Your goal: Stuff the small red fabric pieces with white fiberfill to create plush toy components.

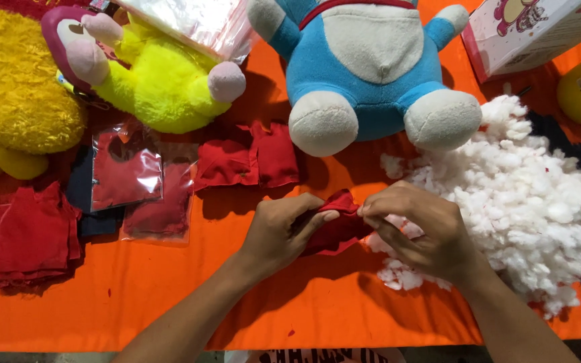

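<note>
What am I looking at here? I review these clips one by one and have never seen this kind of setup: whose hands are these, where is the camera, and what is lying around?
There is no machine: a person works with bare hands, filmed by one camera on their head looking down. The left hand and right hand together hold a small red fabric piece over an orange table cover. Right of them lies a heap of white stuffing. Behind sit a blue and white plush toy, a yellow-green plush with a pink face and a shaggy yellow plush. To the left lie a stack of red cloth squares, clear bags holding red cloth and more red pieces. A pink and white box stands at the top right.
</note>
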